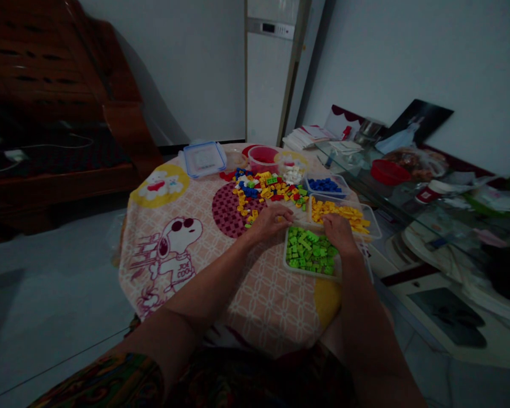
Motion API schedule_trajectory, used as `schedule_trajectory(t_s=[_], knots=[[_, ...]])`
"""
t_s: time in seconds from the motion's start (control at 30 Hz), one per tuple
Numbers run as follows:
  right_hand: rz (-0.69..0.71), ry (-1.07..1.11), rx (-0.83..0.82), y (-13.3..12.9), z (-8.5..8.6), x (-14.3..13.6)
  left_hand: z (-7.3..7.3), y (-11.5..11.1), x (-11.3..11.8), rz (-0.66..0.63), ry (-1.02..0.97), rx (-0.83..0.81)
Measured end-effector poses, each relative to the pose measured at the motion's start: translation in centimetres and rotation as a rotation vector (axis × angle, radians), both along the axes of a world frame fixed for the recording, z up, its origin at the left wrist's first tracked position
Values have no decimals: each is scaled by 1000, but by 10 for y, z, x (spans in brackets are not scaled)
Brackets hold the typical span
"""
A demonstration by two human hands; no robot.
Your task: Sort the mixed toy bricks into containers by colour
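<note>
Left hand (272,222) reaches forward, fingers bent, near green bricks (309,253); right hand (339,232) curls beside yellow bricks (347,216). I cannot tell whether either grips anything.

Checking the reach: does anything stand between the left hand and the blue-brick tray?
Yes, low down: loose bricks and the far-left corner of the yellow-brick tray lie between the left hand and the blue-brick tray.

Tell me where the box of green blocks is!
In the head view, the box of green blocks is right of centre, in front of the boxed yellow blocks, by the right hand.
</note>
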State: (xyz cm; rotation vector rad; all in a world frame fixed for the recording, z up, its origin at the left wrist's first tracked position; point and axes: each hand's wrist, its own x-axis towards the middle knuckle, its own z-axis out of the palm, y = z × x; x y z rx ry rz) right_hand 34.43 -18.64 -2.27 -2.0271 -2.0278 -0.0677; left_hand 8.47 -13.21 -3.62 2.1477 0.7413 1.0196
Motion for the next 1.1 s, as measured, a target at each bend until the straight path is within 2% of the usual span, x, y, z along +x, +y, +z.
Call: schedule_trajectory(t_s=[0.13, 0.3, 0.37, 0.53, 0.6, 0.7, 0.83, 0.97, 1.1], knots=[[-10, -1, 10, 1, -2, 0, 1, -5, 4, -90, -57, -31], [-15, 2, 6, 0, -1, -1, 4, -11, 8, -175, 0, -42], [-17, 2, -6, 0, 0, -2, 5, -7, 5, -140, -3, -22], [-28, 7, -46, -2, 4, -3, 5, 16, -23, 97, 50, -59], [-38, 3, -72, -2, 6, -4, 7, 22, -36, 100, 97, -128], [-47, -7, -95, -2, 8, -5, 11, 24, -47, 22, 216, -213], [-46, -2, -81, -2, 8, -5, 18, 13, -44, -69, 466, -214], [-22, 6, -50, -1, 4, -2, 20, 4, -34, 17, 591, -79], [-15, 10, -27, 0, 1, 0, 15, 10, -34, 136, 575, -19]])
